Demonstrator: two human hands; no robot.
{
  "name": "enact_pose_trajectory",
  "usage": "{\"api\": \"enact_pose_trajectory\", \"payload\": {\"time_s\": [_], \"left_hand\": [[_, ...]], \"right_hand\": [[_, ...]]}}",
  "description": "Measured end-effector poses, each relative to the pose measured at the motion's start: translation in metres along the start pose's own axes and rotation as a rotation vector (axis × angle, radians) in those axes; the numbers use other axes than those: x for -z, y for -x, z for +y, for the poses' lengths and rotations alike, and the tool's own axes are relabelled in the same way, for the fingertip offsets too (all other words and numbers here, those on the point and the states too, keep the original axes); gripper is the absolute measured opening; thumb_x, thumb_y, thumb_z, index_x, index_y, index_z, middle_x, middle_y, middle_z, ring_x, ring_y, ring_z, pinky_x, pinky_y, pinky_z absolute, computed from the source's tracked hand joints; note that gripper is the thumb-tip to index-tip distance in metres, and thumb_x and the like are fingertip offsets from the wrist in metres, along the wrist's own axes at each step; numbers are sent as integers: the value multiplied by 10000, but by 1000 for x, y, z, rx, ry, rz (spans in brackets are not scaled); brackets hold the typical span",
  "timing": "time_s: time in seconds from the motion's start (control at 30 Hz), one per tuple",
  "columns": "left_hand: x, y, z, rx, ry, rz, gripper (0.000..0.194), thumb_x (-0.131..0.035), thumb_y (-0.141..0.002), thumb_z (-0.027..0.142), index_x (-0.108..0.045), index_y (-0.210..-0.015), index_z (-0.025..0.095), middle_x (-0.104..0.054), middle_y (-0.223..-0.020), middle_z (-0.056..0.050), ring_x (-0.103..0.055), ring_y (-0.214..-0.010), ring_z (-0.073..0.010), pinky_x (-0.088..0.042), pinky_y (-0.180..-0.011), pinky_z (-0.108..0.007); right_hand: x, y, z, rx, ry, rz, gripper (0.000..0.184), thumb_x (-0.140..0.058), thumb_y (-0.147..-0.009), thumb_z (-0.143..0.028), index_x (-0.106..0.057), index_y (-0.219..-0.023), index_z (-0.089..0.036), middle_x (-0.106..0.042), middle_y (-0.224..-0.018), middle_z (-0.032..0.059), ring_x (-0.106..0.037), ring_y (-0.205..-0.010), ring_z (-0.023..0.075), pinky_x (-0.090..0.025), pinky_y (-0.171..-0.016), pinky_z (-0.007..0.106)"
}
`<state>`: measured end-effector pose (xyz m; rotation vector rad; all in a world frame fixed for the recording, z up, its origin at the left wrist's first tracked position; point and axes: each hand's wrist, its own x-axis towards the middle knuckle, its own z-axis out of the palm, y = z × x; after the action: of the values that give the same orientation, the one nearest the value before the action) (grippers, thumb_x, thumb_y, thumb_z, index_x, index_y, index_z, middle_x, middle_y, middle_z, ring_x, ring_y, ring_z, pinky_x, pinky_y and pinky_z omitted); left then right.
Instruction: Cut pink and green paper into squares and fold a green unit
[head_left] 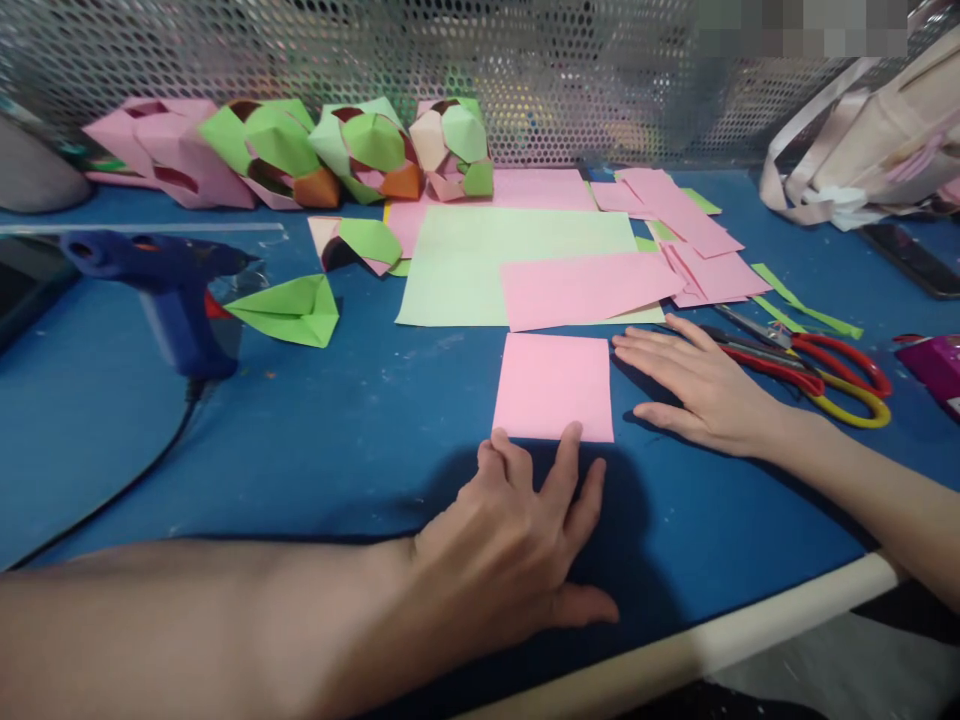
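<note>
A small pink square of paper [553,385] lies flat on the blue tabletop in front of me. My left hand [529,520] is open at its near edge, with fingertips touching the lower corner and border of the square. Just right of the paper, my right hand [690,385] rests open and palm down on the table, fingers stretched toward the square's right edge. Beyond the square, a pink paper strip [585,285] overlaps a large pale green sheet [457,270]. Scissors with red handles [847,350] and a yellow-handled pair [862,408] lie beside my right hand.
A blue glue gun [176,310] with a black cord stands left, near a folded green paper piece [296,310]. Folded paper shapes [274,150] line the metal mesh [540,80] at the back. Pink paper pieces [705,260], a phone [915,258] and a bag [885,130] are right.
</note>
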<state>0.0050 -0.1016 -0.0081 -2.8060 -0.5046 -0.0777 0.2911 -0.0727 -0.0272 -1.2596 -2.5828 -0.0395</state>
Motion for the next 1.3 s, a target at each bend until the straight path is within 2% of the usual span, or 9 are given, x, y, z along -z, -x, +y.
{"api": "enact_pose_trajectory", "payload": {"time_s": [0.1,0.2,0.27,0.4,0.57,0.67,0.9,1.17,1.3], "left_hand": [[1,0,0,4,-1,-4,888,-424,-842,820,-605,-1385,140,-542,-1413,-270,-715,-923,-478,-596,-668,-559],[3,3,0,14,-13,13,853,-439,-855,798,-621,-1364,138,-585,-1378,-253,-719,-928,-467,-603,-690,-544],[5,6,2,35,-32,38,819,-441,-876,772,-632,-1345,129,-604,-1357,-252,-717,-952,-463,-605,-711,-533],[8,12,5,48,-59,85,744,-455,-925,695,-636,-1312,86,-625,-1318,-268,-692,-1049,-458,-590,-803,-537],[8,14,7,-51,-33,128,666,-389,-997,605,-644,-1268,53,-688,-1215,-258,-710,-1047,-393,-560,-884,-526],[6,12,5,-67,8,131,679,-371,-995,620,-637,-1273,60,-682,-1227,-260,-703,-1069,-390,-553,-904,-524],[-4,6,1,-5,95,154,778,-385,-938,714,-612,-1288,58,-651,-1261,-292,-662,-1143,-427,-532,-947,-540],[-6,4,-3,-9,135,181,767,-373,-946,706,-618,-1286,63,-661,-1243,-274,-664,-1120,-419,-528,-934,-543],[-7,3,-5,-19,142,190,749,-378,-955,688,-617,-1288,61,-654,-1254,-271,-664,-1107,-413,-524,-923,-533]], "right_hand": [[1,-1,-16,85,-13,41,542,-500,-998,-450,-473,-1441,-140,-492,-1515,172,-417,-1439,276,-284,-1190,547],[2,-2,-30,232,-51,-36,476,-478,-1011,-426,-510,-1405,-161,-511,-1506,143,-437,-1427,257,-327,-1175,524],[1,-2,-35,267,-63,-59,455,-472,-1014,-418,-531,-1381,-156,-534,-1487,141,-458,-1410,263,-346,-1164,527],[-2,-1,-35,254,-71,-53,441,-488,-1009,-390,-545,-1363,-134,-528,-1485,169,-469,-1400,284,-378,-1139,544],[-4,0,-32,244,-86,-34,480,-509,-1000,-379,-513,-1400,-113,-527,-1481,183,-470,-1399,286,-386,-1137,550],[-4,1,-31,230,-112,-39,516,-526,-990,-401,-493,-1431,-136,-518,-1493,169,-458,-1410,279,-370,-1153,548],[-2,1,-32,218,-132,-37,529,-546,-980,-381,-478,-1453,-154,-510,-1501,157,-456,-1413,272,-363,-1161,550],[0,1,-31,213,-164,-44,535,-569,-967,-335,-467,-1470,-183,-512,-1504,137,-463,-1408,262,-349,-1172,554],[-1,0,-30,211,-148,-35,482,-558,-974,-317,-510,-1431,-172,-524,-1494,135,-456,-1414,248,-348,-1180,532]]}}
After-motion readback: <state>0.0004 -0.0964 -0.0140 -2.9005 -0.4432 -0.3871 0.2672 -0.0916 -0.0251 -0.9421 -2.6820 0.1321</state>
